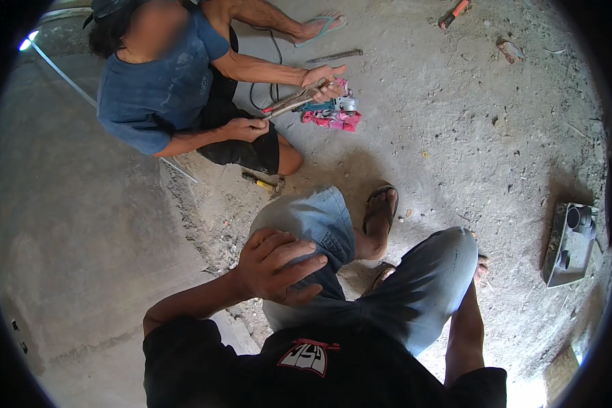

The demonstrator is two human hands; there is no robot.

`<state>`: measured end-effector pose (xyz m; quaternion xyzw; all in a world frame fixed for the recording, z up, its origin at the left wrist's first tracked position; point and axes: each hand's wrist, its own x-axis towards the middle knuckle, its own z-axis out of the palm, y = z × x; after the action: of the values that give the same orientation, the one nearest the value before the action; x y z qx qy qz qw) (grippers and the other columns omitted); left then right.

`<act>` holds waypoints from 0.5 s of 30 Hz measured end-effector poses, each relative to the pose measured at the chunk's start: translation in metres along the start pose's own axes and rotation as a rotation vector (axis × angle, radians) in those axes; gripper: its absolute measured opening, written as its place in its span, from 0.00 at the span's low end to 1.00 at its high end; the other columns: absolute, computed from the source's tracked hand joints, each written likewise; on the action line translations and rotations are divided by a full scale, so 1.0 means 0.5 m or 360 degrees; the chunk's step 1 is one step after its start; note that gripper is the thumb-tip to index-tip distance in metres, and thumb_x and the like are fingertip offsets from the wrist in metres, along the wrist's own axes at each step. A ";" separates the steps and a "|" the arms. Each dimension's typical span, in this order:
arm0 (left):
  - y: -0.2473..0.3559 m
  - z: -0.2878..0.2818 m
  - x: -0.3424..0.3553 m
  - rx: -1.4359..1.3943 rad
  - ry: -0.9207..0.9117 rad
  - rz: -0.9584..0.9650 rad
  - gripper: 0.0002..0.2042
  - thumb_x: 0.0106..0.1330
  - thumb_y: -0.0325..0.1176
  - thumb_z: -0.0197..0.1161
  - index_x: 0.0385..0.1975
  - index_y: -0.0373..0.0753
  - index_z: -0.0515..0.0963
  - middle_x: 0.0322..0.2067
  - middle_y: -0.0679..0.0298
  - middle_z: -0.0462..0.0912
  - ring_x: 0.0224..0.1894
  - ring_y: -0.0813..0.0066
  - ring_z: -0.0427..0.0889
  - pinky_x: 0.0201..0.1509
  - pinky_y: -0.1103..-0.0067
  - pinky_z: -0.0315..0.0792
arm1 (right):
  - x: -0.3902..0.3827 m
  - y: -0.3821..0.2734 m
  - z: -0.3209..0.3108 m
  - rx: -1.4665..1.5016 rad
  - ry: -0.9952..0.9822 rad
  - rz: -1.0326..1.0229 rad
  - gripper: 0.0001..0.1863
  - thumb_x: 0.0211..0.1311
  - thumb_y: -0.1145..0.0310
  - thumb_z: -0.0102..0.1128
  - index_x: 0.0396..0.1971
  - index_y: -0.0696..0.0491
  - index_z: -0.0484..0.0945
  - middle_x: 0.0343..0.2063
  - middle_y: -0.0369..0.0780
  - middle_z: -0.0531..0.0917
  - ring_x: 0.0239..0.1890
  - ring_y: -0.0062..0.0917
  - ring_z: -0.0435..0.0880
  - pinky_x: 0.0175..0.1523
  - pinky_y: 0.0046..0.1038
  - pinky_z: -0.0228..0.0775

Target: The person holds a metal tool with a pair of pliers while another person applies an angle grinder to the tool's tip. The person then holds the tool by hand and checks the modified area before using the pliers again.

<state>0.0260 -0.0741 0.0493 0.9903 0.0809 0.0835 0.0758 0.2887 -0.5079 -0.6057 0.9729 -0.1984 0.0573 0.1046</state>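
My left hand point(281, 264) hovers over my left thigh, its fingers loosely bent and spread, with nothing in it. Down beside my right knee hangs my right arm; only a bit of my right hand point(481, 268) shows past the knee, and the rest is hidden. Ahead of my left knee, a hammer with a yellow and black handle point(257, 180) lies on the ground. Across from me a crouching person point(163, 88) holds a long thin bar-like piece point(296, 104) in both hands, with something red along it.
Below that person's hands, a teal power tool point(319, 106) with a black cord rests by a pink cloth point(333, 121). A metal bar point(334, 56) and a red-handled tool point(453, 13) lie farther off. At right, a grey tray point(566, 275) holds dark pipe fittings point(579, 219).
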 end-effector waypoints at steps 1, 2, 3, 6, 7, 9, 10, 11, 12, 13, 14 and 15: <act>0.000 0.000 0.000 0.0001 0.0001 0.0000 0.22 0.54 0.52 0.68 0.49 0.54 0.81 0.47 0.68 0.76 0.41 0.71 0.78 0.49 0.70 0.69 | -0.001 0.001 0.000 0.0000 -0.0004 -0.0004 0.32 0.74 0.51 0.37 0.73 0.34 0.40 0.71 0.49 0.54 0.65 0.70 0.57 0.58 0.66 0.63; 0.001 0.000 0.000 0.0002 0.0002 -0.0001 0.22 0.53 0.52 0.68 0.49 0.54 0.81 0.47 0.69 0.76 0.41 0.71 0.78 0.49 0.70 0.69 | -0.001 0.000 0.001 0.0000 -0.0007 -0.0007 0.32 0.74 0.51 0.37 0.73 0.34 0.40 0.71 0.49 0.54 0.65 0.70 0.57 0.58 0.66 0.63; 0.001 -0.001 0.001 0.0008 0.0006 0.0000 0.22 0.53 0.52 0.69 0.49 0.54 0.81 0.47 0.69 0.76 0.41 0.71 0.78 0.49 0.70 0.69 | 0.000 -0.001 0.001 0.0001 -0.0010 -0.0010 0.32 0.74 0.51 0.37 0.73 0.34 0.40 0.71 0.49 0.54 0.65 0.70 0.57 0.58 0.66 0.63; 0.001 -0.005 0.005 0.0016 0.0002 0.0006 0.23 0.53 0.52 0.69 0.48 0.54 0.81 0.47 0.68 0.76 0.41 0.71 0.78 0.48 0.70 0.69 | -0.001 -0.003 0.002 0.0002 -0.0019 -0.0017 0.32 0.73 0.51 0.37 0.73 0.34 0.40 0.71 0.49 0.53 0.65 0.70 0.57 0.58 0.66 0.63; 0.000 -0.006 0.006 0.0016 -0.0005 0.0012 0.23 0.53 0.52 0.69 0.48 0.54 0.81 0.47 0.68 0.76 0.41 0.71 0.78 0.48 0.70 0.69 | -0.001 -0.004 0.002 0.0003 -0.0022 -0.0019 0.32 0.73 0.51 0.37 0.73 0.34 0.40 0.71 0.50 0.53 0.65 0.70 0.57 0.58 0.66 0.63; 0.000 -0.004 0.003 0.0008 -0.0008 0.0006 0.23 0.52 0.52 0.69 0.48 0.54 0.80 0.47 0.68 0.76 0.40 0.71 0.78 0.48 0.70 0.69 | -0.001 -0.006 0.002 0.0004 -0.0027 -0.0025 0.33 0.73 0.51 0.37 0.73 0.34 0.40 0.71 0.50 0.53 0.65 0.70 0.57 0.58 0.66 0.63; 0.000 -0.004 0.002 -0.0001 -0.0012 0.0002 0.23 0.52 0.52 0.69 0.48 0.54 0.80 0.47 0.68 0.76 0.40 0.70 0.78 0.48 0.70 0.69 | -0.001 -0.007 0.002 0.0004 -0.0029 -0.0027 0.33 0.73 0.51 0.37 0.73 0.34 0.40 0.71 0.50 0.53 0.65 0.70 0.57 0.58 0.66 0.63; 0.000 -0.004 0.002 0.0000 -0.0012 0.0001 0.23 0.52 0.52 0.69 0.48 0.54 0.80 0.47 0.68 0.76 0.40 0.70 0.78 0.48 0.70 0.69 | -0.002 -0.007 0.001 0.0004 -0.0032 -0.0030 0.33 0.73 0.51 0.37 0.73 0.34 0.40 0.71 0.50 0.53 0.65 0.70 0.57 0.58 0.66 0.63; 0.000 -0.003 0.002 0.0001 -0.0010 0.0004 0.23 0.52 0.51 0.69 0.48 0.54 0.80 0.47 0.68 0.76 0.40 0.70 0.78 0.48 0.71 0.69 | -0.003 -0.006 0.001 0.0005 -0.0035 -0.0032 0.33 0.73 0.51 0.37 0.73 0.34 0.40 0.71 0.50 0.53 0.65 0.70 0.56 0.58 0.66 0.63; 0.000 -0.003 0.002 0.0003 -0.0008 0.0006 0.23 0.52 0.51 0.69 0.48 0.54 0.80 0.47 0.68 0.76 0.40 0.70 0.78 0.48 0.71 0.69 | -0.004 -0.005 0.001 0.0006 -0.0038 -0.0034 0.33 0.73 0.51 0.37 0.73 0.34 0.40 0.71 0.50 0.53 0.65 0.70 0.56 0.58 0.66 0.63; 0.000 -0.003 0.002 0.0002 -0.0008 0.0007 0.23 0.52 0.51 0.69 0.48 0.54 0.80 0.47 0.68 0.76 0.40 0.70 0.78 0.48 0.71 0.69 | -0.005 -0.005 0.001 0.0005 -0.0040 -0.0036 0.33 0.73 0.51 0.37 0.73 0.34 0.40 0.71 0.50 0.53 0.65 0.70 0.56 0.58 0.66 0.63; 0.000 -0.004 0.002 0.0001 -0.0009 0.0007 0.23 0.52 0.51 0.69 0.49 0.54 0.80 0.47 0.68 0.76 0.40 0.70 0.78 0.48 0.71 0.69 | -0.006 -0.006 0.001 0.0005 -0.0043 -0.0037 0.33 0.73 0.51 0.37 0.73 0.34 0.40 0.71 0.50 0.53 0.65 0.70 0.56 0.58 0.66 0.63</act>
<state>0.0268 -0.0736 0.0512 0.9907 0.0784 0.0809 0.0756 0.2871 -0.5044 -0.6071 0.9759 -0.1884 0.0433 0.1010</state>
